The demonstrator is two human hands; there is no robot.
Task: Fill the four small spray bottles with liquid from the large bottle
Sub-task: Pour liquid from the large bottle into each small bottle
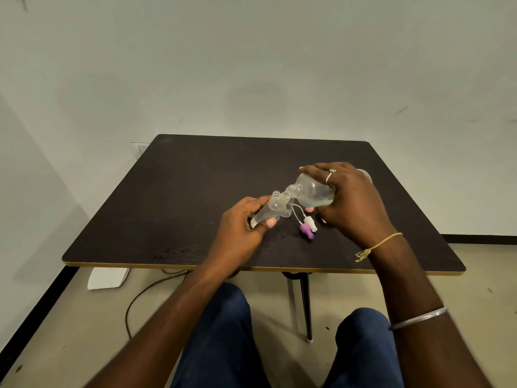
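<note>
1. Two hands work over the dark table (pixel 195 191) in our head view, both near its middle.
2. Left hand (pixel 240 222) grips a small spray bottle (pixel 270 210), fingers and thumb wrapped round its body, its open neck tilted up and to the right.
3. Right hand (pixel 352 200) is clamped over the large bottle (pixel 313 191), which is tipped left so its mouth meets the small neck; clear liquid pools in its lower side.
4. Between the hands, just nearer us, a purple spray head (pixel 307 230) and a white spray head (pixel 310 222) lie on the table, thin tubes attached.
5. Down on the floor at left we see a cable (pixel 134 301).
</note>
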